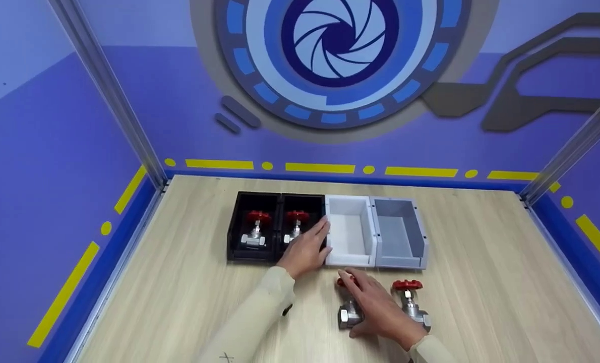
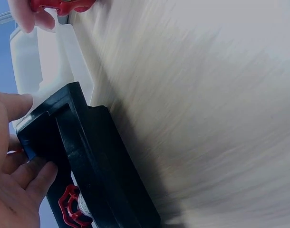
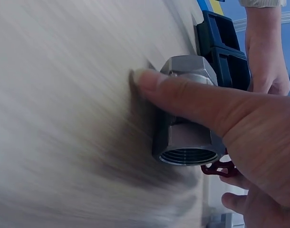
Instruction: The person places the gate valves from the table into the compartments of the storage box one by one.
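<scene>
My right hand (image 1: 380, 305) lies over a metal valve (image 1: 349, 315) with a red handwheel, its fingers at the wheel. In the right wrist view the thumb (image 3: 183, 97) crosses the valve's hexagonal, threaded body (image 3: 188, 142). A second such valve (image 1: 412, 306) stands just right of that hand, partly hidden by the wrist. My left hand (image 1: 305, 252) rests at the rim between the second black bin (image 2: 95, 156) and the white bin (image 1: 349, 259). Its fingers reach loosely into the black bin, thumb near the rim, holding no valve. A valve (image 1: 295, 227) in that bin is partly covered by this hand.
Leftmost in the row is another black bin (image 1: 233, 237) with a red-wheeled valve (image 1: 254, 229) inside. A grey bin (image 1: 401, 262) adjoins the white one at the right end. The wooden table (image 1: 491, 282) is bounded by printed panels and metal posts (image 1: 118, 101).
</scene>
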A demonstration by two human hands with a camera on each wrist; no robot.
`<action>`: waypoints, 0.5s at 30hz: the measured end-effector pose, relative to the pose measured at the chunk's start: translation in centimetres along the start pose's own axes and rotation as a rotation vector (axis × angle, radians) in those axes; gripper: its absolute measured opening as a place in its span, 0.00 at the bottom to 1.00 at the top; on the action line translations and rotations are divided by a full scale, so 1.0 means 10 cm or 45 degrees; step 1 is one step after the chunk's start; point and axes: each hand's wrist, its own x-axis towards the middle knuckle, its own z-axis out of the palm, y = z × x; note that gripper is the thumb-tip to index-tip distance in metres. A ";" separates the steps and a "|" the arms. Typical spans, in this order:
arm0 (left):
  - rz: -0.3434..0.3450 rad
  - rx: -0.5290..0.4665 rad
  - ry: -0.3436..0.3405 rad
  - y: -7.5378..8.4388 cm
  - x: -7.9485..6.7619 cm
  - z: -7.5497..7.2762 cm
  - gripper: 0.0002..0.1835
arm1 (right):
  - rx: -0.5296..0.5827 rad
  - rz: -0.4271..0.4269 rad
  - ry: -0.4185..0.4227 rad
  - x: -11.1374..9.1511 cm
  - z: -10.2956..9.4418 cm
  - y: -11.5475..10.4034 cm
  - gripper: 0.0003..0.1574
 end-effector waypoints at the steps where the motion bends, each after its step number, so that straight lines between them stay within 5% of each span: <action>1: -0.002 -0.004 -0.003 0.00 0.00 0.00 0.34 | 0.000 0.004 -0.001 0.00 0.00 0.00 0.83; 15: -0.008 -0.032 0.006 0.00 -0.01 0.02 0.34 | 0.010 0.003 0.048 -0.01 0.03 0.00 0.76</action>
